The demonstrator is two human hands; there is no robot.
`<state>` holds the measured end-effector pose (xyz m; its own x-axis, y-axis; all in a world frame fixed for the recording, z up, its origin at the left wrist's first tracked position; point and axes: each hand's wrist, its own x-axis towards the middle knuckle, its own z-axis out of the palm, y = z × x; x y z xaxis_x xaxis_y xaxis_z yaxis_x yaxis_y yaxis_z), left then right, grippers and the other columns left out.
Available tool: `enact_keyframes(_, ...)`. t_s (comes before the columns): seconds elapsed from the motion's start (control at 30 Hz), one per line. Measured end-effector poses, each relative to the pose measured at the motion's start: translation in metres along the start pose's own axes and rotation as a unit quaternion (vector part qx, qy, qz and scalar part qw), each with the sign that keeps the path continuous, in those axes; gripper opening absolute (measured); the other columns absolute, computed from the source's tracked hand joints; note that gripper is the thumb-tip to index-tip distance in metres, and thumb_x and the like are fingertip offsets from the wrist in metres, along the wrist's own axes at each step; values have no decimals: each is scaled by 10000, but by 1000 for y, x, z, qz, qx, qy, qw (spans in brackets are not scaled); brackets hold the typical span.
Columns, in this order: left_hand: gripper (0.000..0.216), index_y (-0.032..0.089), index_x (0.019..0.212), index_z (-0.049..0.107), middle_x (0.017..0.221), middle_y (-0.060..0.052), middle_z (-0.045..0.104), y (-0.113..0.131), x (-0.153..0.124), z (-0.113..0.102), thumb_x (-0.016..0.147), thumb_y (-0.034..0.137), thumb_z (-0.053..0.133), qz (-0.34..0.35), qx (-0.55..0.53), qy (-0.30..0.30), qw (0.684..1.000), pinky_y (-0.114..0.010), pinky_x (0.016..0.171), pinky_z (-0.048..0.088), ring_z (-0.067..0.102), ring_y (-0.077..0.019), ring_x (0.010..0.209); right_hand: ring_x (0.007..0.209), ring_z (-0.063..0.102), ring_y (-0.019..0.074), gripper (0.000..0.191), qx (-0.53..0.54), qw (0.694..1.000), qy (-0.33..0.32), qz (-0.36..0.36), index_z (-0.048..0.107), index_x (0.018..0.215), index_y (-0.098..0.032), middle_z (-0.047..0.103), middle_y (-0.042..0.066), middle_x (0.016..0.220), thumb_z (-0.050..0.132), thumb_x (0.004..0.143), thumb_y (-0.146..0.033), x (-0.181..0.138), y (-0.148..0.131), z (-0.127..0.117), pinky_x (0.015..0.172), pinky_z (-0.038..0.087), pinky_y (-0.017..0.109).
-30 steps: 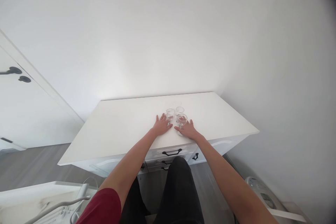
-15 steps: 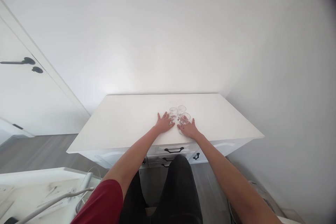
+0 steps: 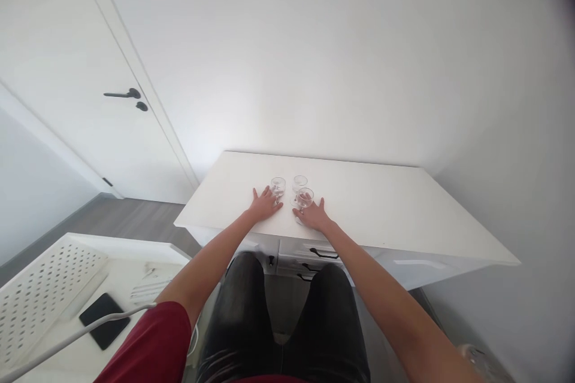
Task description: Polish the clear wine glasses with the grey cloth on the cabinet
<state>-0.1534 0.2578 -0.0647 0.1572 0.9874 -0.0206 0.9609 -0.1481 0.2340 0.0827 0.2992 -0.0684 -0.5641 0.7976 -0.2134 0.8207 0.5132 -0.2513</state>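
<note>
Three clear stemmed glasses stand upright on the white cabinet top. My left hand [image 3: 265, 206] rests low at the left glass [image 3: 278, 185], thumb and fingers at its stem and foot, other fingers spread. At the front right glass [image 3: 305, 196], my right hand [image 3: 312, 214] has its fingers around the stem, partly seen through the bowl; the little finger side is splayed. Just behind it stands the back glass [image 3: 299, 182], touched by neither hand. The exact finger contact at both feet is hard to see.
The white cabinet top [image 3: 381, 203] meets a plain wall behind; black-handled drawers [image 3: 323, 253] face my knees. At lower left is a white desk [image 3: 54, 341] with a black flat object [image 3: 104, 320] and a pale cable [image 3: 90, 326]. A door with a black handle [image 3: 121, 94] is farther left.
My left hand and its glass have shifted left, widening the gap to the other two glasses. The right hand stays at its glass. My head view has turned left.
</note>
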Motion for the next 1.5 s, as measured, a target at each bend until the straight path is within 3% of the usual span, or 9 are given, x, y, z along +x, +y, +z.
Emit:
enact_keyframes(0.3,673,332,1645,308,1743,-117,244,-112,-57,-31,1044,628,245,-83,9,6,997,-805,1192,-4,140,-387,1620,1626,-38,314,702,10,998,-17,-64,169,1690,-224,85,45,1768,220,1064,-539,55,-123,1,1213,-79,723)
enact_keyframes(0.53,659,347,1654,274,1731,-93,289,-163,-82,-44,1054,617,235,-96,6,17,995,-757,1229,14,182,-341,1618,1625,-61,328,685,13,995,-20,-99,244,1674,-244,104,48,1770,191,1066,-555,83,-168,9,1202,-62,749)
enact_keyframes(0.7,659,358,1653,270,1737,-77,279,-168,-82,-37,1053,629,225,-94,3,31,995,-728,1244,-2,147,-316,1628,1623,-67,333,700,14,995,-22,-96,206,1682,-213,107,65,1768,190,1066,-544,86,-176,9,1189,-74,762)
enact_keyframes(0.9,682,348,1657,262,1746,-78,247,-170,-80,-35,1046,647,215,-89,-10,35,995,-723,1247,-3,143,-307,1631,1630,-82,279,710,12,995,-6,-97,84,1695,-216,76,57,1770,195,1060,-514,82,-180,10,1218,-52,725)
enact_keyframes(1.1,664,321,1615,378,1740,-84,263,-168,-84,-37,1037,642,316,-85,-16,58,995,-715,1252,28,178,-334,1621,1636,11,279,657,3,995,28,-93,257,1669,-201,97,81,1765,215,1069,-466,66,-169,18,1242,29,691)
enact_keyframes(1.23,630,285,1557,476,1750,-98,227,-165,-89,-36,1035,619,363,-94,-22,77,992,-683,1263,87,195,-357,1614,1630,90,290,622,5,995,55,-86,309,1652,-226,191,76,1752,275,1071,-445,48,-152,23,1257,82,653)
enact_keyframes(1.37,623,260,1555,479,1765,-93,169,-162,-97,-32,1042,595,366,-109,-32,84,990,-647,1279,101,164,-368,1620,1620,140,294,597,19,994,80,-73,405,1602,-201,296,101,1722,362,1062,-453,33,-134,26,1273,106,600)
enact_keyframes(1.5,664,219,1590,426,1769,-87,151,-159,-106,-26,1054,593,309,-131,-36,84,987,-573,1306,105,119,-346,1631,1589,245,292,573,44,992,105,-52,481,1538,-90,390,174,1668,361,1068,-394,27,-113,27,1291,117,497)
